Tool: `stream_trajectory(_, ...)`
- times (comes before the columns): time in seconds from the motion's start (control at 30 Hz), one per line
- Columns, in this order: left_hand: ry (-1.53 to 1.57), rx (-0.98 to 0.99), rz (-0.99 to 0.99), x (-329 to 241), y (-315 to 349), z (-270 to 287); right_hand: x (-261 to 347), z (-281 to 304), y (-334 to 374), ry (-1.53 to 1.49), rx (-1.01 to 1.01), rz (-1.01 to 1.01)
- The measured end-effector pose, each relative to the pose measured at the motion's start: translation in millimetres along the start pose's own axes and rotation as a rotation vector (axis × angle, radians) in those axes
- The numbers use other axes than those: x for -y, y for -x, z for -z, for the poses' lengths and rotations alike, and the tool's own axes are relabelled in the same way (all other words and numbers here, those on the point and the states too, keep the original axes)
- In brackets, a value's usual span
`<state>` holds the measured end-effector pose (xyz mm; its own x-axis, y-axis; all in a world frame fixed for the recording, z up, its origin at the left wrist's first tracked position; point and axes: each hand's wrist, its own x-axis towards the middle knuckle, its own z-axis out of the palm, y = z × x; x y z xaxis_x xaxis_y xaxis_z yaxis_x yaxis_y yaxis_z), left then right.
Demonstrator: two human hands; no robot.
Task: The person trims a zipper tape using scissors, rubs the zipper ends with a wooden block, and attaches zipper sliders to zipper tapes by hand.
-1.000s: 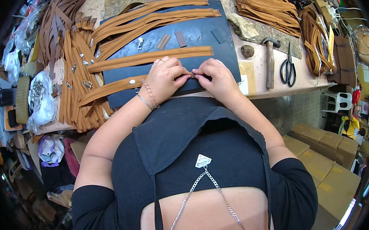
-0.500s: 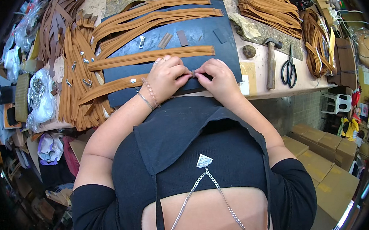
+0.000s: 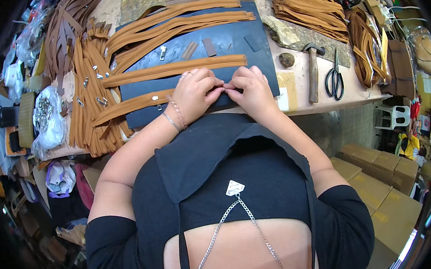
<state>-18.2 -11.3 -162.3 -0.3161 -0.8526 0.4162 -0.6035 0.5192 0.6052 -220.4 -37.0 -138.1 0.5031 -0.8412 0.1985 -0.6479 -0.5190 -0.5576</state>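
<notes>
My left hand (image 3: pixel 195 92) and my right hand (image 3: pixel 248 88) meet at the near edge of a dark blue-black mat (image 3: pixel 264 36). Both are closed, thumbs and fingertips pinched together on a small brown piece, now nearly hidden between them. A tan zipper strip (image 3: pixel 128 107) comes from the left and passes under my left hand; its right end is hidden. A white metallic bit (image 3: pixel 155 97) lies on this strip, close to my left wrist. Just beyond my hands another tan zipper strip (image 3: pixel 181 69) lies straight across the mat.
Several brown tabs (image 3: pixel 210 47) and a metal zipper slider (image 3: pixel 163 52) lie farther back on the mat. More zipper strips (image 3: pixel 90 88) are heaped at the left. To the right are a round stone (image 3: pixel 286 59), a hammer (image 3: pixel 313 75) and black-handled scissors (image 3: pixel 334 83).
My fingertips have closed in, covering most of the small brown piece that showed between them before. Both hands stay at nearly the same place on the mat; the view has shifted slightly.
</notes>
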Motion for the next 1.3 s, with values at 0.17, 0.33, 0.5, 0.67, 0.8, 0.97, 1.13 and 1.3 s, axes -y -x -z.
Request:
stream_trajectory(0.17, -0.013, 0.043, -0.036, -4, -6, -4, -15, 3, 4, -0.197, 0.079, -0.224)
stream_trajectory(0.33, -0.135, 0.063, -0.118, -5, -10, -4, -15, 10, 5, -0.006, -0.003, -0.115)
stream_trajectory(0.5, -0.164, 0.121, -0.163, -5, -12, -4, -23, 20, 11, 0.127, 0.019, -0.169)
stream_trajectory(0.67, -0.238, 0.04, -0.145, -7, -18, -15, -115, 71, 41, 0.736, -0.497, -0.418)
stream_trajectory(0.8, -0.312, 0.058, -0.166, -17, -15, -9, -157, 106, 71, 0.635, -0.234, -0.577)
stream_trajectory(0.97, -0.174, 0.024, -0.056, -6, -2, -12, -64, 118, 59, -0.287, -0.422, -0.881)
stream_trajectory(1.13, 0.028, -0.019, 0.07, -6, -6, -6, -7, 112, 62, -0.062, -0.154, 0.058)
stream_trajectory(1.3, 0.053, -0.003, 0.142, -8, -7, -6, -4, 76, 92, -0.248, -0.144, -0.044)
